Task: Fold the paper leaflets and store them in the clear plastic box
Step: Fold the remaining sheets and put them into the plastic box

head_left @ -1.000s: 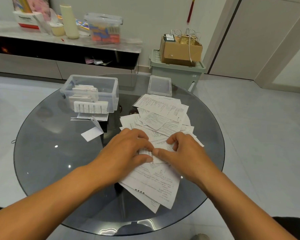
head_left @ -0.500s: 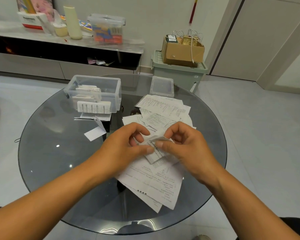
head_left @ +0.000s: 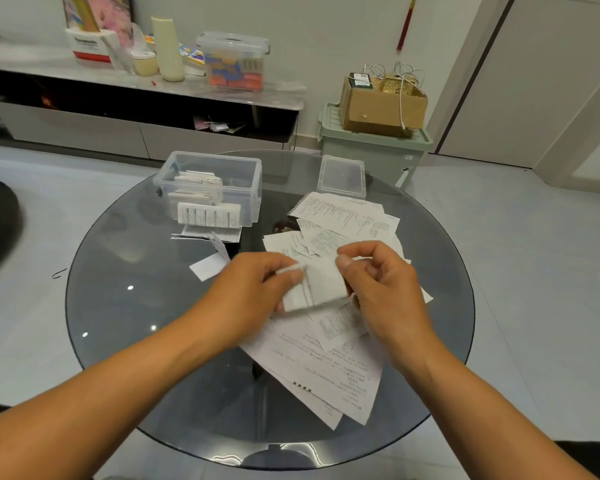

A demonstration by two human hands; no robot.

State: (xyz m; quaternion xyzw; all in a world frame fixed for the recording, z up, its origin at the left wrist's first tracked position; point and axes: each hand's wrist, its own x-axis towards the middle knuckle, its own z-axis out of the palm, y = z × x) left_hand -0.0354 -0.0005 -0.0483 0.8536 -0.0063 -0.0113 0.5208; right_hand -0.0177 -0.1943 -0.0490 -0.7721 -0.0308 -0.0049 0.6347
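My left hand [head_left: 253,292] and right hand [head_left: 378,285] pinch a folded leaflet [head_left: 314,287] above the loose pile [head_left: 329,362], well short of the clear box [head_left: 219,188], and I judge a slack pinch could let the fold spring open or drop.

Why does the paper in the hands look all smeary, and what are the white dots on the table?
In the head view, the folded paper and the left hand and right hand holding it are blurred, likely from motion; the box behind stays fairly sharp. The white dots are lamp reflections on the glass table. Straight edges bow because the lens is wide-angle.
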